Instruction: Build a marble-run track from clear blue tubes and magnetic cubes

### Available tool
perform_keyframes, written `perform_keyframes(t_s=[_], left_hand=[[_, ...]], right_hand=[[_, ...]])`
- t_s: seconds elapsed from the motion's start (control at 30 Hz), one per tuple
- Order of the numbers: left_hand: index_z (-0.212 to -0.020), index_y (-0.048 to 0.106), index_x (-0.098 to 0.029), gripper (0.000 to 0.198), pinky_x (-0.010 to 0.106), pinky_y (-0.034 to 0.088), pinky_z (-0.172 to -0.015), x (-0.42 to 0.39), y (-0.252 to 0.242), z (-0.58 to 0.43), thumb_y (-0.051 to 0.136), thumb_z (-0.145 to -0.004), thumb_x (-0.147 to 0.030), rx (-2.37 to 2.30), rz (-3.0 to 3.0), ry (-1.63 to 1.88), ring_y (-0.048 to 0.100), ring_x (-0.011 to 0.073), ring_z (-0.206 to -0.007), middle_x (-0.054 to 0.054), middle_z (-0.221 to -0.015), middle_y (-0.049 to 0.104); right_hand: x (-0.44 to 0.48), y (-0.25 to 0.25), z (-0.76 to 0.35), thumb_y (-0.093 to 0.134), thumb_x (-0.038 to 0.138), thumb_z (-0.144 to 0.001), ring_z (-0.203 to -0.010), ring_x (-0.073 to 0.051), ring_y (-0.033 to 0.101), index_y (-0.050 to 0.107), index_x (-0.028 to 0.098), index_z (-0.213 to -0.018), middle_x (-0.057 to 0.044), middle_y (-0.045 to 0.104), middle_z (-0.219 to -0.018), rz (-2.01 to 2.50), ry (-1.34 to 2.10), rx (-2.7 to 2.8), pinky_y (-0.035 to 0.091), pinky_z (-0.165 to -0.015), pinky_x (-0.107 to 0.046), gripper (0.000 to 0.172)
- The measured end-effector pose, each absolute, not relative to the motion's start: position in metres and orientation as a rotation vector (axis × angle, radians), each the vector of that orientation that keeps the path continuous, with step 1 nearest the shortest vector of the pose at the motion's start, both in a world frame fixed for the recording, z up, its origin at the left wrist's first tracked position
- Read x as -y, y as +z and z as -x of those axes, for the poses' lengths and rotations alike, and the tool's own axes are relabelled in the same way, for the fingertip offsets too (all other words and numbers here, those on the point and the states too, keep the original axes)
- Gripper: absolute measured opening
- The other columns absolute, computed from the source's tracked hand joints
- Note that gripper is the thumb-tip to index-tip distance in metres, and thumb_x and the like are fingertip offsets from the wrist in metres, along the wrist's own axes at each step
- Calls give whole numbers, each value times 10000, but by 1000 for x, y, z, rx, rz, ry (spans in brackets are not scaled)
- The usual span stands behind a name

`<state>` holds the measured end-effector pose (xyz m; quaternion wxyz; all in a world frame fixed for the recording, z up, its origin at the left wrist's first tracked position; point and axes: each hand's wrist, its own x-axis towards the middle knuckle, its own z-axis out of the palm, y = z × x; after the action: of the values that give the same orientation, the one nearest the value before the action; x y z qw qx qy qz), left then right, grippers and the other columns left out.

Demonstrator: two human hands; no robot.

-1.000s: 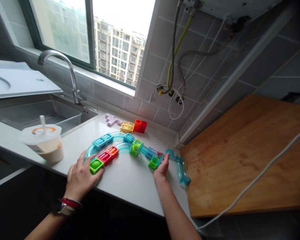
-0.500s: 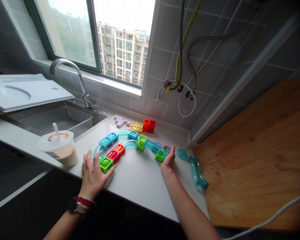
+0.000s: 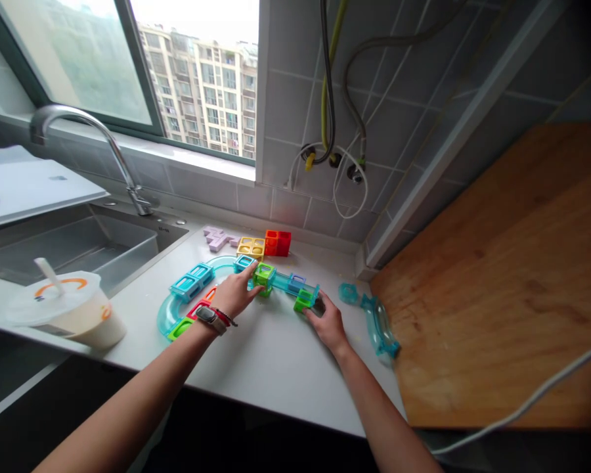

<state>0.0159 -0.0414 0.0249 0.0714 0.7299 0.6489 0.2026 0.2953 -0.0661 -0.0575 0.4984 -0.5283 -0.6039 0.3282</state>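
A loop of see-through building-toy pieces lies on the white counter. My left hand (image 3: pixel 234 292) reaches over it, thumb and forefinger closed about the upright green block (image 3: pixel 264 273). From that block a straight teal track piece (image 3: pixel 284 282) runs right, with a blue block (image 3: pixel 297 282) behind it and a lower green block (image 3: pixel 304 300) near its end. My right hand (image 3: pixel 328 322) grips that end, its thumb beside the lower green block. Left of my left hand are blue blocks (image 3: pixel 192 281), a curved teal tube (image 3: pixel 166 315) and a flat green block (image 3: pixel 180 328); my wrist partly covers red blocks.
Yellow blocks (image 3: pixel 251 247), red-orange blocks (image 3: pixel 278 243) and pale purple pieces (image 3: pixel 218 238) lie at the back. Spare teal tubes (image 3: pixel 380 328) rest right, by a wooden board (image 3: pixel 492 289). A lidded drink cup (image 3: pixel 86 312) stands near the sink (image 3: pixel 148 246).
My left hand has moved from the flat green block at the front left, up and right to the upright green block. My right hand stays at the track's end. The view has shifted right.
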Motion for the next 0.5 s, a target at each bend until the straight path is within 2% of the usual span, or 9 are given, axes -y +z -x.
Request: perform_keyframes(t_s=[0.13,0.23,0.33,0.5], left_hand=[[-1405,551,-268,553,378,553,-805,38,17,-17,644,-912,-499,-1995,-2172,681,737,328,-1030,94,-1135,780],[-1238,630,-262,417,376,551,-803,40,12,-16,639,-908,-516,-1984,-2154,741,738,318,-1018,83,-1123,783],[-1098,648,-252,332,381,550,-800,42,11,-15,629,-908,-524,-1987,-2128,765,738,317,-1002,89,-1110,780],[-1050,645,-244,311,402,548,-816,41,9,-16,610,-913,-521,-1954,-2150,790,732,325,-989,104,-1097,771]], right_hand=[[60,-60,-301,854,433,-716,-1107,-314,704,628,157,-1328,-148,724,-1244,1253,859,1440,514,-1056,-513,709],[59,-60,-304,869,431,-698,-1106,-310,708,645,160,-1298,-142,730,-1236,1208,915,1434,520,-1056,-507,695],[59,-59,-306,871,434,-696,-1113,-305,708,646,165,-1297,-137,728,-1245,1179,957,1436,521,-1060,-504,696],[59,-56,-309,873,418,-693,-1120,-302,707,639,179,-1317,-130,721,-1266,1199,974,1445,519,-1067,-509,708]])
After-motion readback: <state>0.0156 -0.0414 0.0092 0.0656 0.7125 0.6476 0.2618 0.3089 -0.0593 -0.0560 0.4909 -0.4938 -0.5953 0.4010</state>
